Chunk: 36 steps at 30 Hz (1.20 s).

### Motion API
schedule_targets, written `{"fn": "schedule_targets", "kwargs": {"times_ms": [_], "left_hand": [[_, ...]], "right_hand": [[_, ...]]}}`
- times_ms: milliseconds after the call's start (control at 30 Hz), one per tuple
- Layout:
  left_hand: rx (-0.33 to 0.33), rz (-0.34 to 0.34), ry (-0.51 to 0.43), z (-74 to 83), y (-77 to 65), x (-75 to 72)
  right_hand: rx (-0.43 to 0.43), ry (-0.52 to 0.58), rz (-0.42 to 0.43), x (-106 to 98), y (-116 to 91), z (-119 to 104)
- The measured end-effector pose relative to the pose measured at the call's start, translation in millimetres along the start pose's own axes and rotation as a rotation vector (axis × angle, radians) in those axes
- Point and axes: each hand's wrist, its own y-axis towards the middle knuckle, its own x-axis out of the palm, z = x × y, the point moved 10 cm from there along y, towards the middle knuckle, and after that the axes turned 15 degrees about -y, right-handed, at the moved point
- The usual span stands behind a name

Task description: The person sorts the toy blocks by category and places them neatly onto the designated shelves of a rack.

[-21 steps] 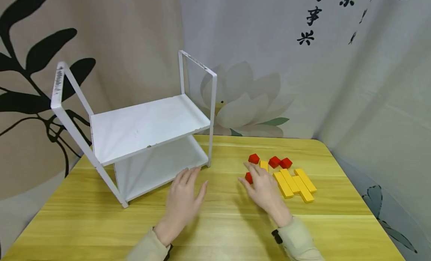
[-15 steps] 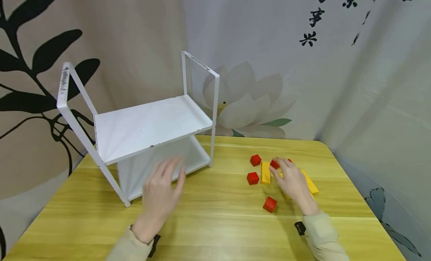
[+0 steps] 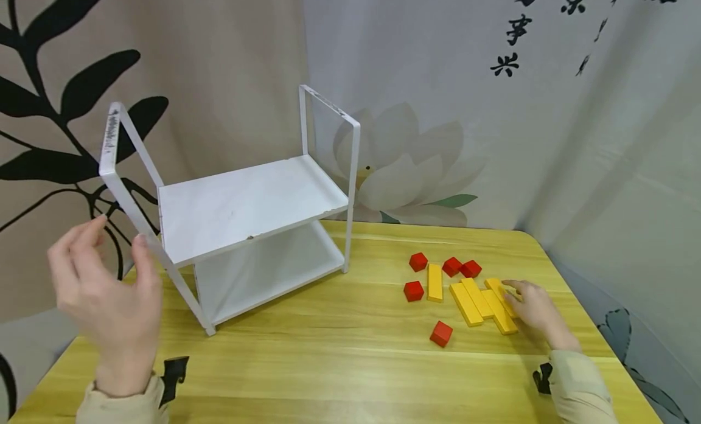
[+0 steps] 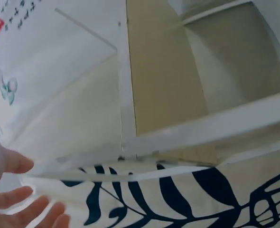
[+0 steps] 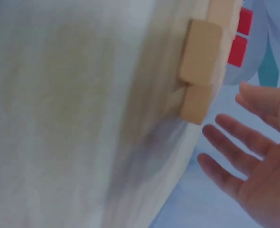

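My left hand [image 3: 106, 296] is raised beside the left end frame of a white two-tier shelf [image 3: 252, 205], fingers loosely bent and holding nothing. In the left wrist view its fingers stand apart from the shelf's white bar [image 4: 126, 85]. At the right, my right hand [image 3: 539, 314] is by the rightmost yellow block [image 3: 495, 288], its fingers extended; whether they touch it cannot be told. The right wrist view shows those fingers spread near the yellow blocks [image 5: 200, 52]. Several flat yellow blocks lie side by side, while another yellow block [image 3: 435, 283] lies apart.
Several red cubes lie about the wooden table [image 3: 328, 363]: a front red cube [image 3: 441, 333], a left red cube [image 3: 414, 291], and others farther back. Behind the table hangs a printed curtain [image 3: 416, 59].
My left hand has moved left from in front of the shelf to its left end and risen. My right hand has moved right, from over the red cubes to the yellow blocks, uncovering the front red cube.
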Motion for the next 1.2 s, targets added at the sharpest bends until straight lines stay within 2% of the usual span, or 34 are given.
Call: {"fn": "schedule_targets", "kwargs": {"times_ms": [167, 333, 600, 867, 967, 1100, 1200], "left_hand": [[-0.055, -0.118, 0.037, -12.4, 5.7, 7.2], [-0.059, -0.137, 0.025, -17.1, 7.4, 12.4], [-0.053, -0.199, 0.061, -16.3, 5.4, 19.5], [-0.048, -0.136, 0.031, -18.1, 8.7, 16.9], [-0.042, -0.163, 0.055, -16.8, 9.3, 18.2], [-0.034, -0.232, 0.088, -15.4, 8.3, 21.9], [-0.032, -0.252, 0.085, -14.3, 8.0, 23.1]], "right_hand": [[-0.047, 0.006, -0.032, 12, -3, 2], [-0.059, 0.035, -0.027, 17, -5, 4], [-0.074, 0.037, 0.009, 16, -5, 11], [-0.06, 0.032, -0.015, 20, -3, 20], [-0.058, 0.027, 0.006, 18, -2, 23], [-0.045, 0.023, 0.031, 17, -2, 25], [-0.037, 0.024, 0.051, 14, -3, 27]]}}
